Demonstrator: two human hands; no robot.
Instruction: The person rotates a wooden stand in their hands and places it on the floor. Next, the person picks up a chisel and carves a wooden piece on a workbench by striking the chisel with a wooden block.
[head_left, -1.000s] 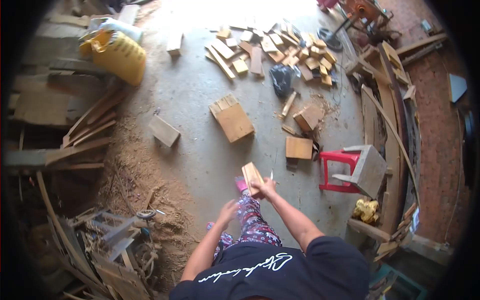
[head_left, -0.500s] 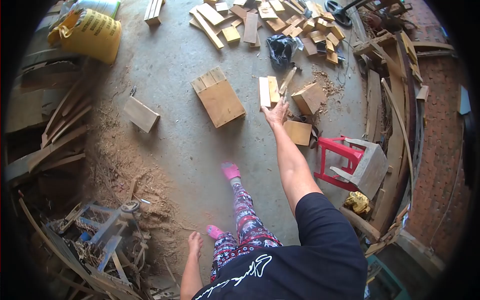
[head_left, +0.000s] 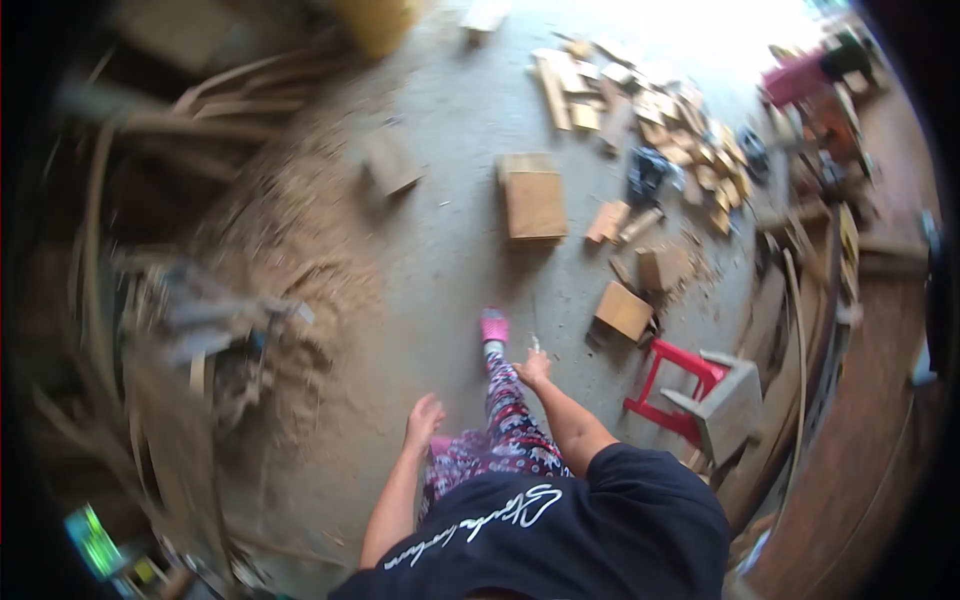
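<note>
My right hand (head_left: pixel 534 368) is low in front of my right leg, with the thumb apart from the fingers. A small pale shape shows at its fingertips; whether it is a finger or a thing, I cannot tell. My left hand (head_left: pixel 424 418) hangs beside my left thigh, smeared by motion, and no held thing shows in it. Ahead on the floor stands a large wooden block stack (head_left: pixel 535 200). To its right lie a reddish wood block (head_left: pixel 607 221) and a paler wood piece (head_left: pixel 641 225). A tan wooden block (head_left: pixel 624 311) sits closer to me.
A red plastic stool (head_left: pixel 672 385) lies tipped at the right. Beyond are a black plastic bag (head_left: pixel 650 172) and a heap of wood offcuts (head_left: pixel 690 130). Sawdust (head_left: pixel 320 290) and scrap boards (head_left: pixel 240 115) cover the left side. Another block (head_left: pixel 390 165) stands near the sawdust.
My right hand has drawn back from the wood pieces to near my leg. My left hand has risen slightly. The view has swung, and the floor things now appear farther right.
</note>
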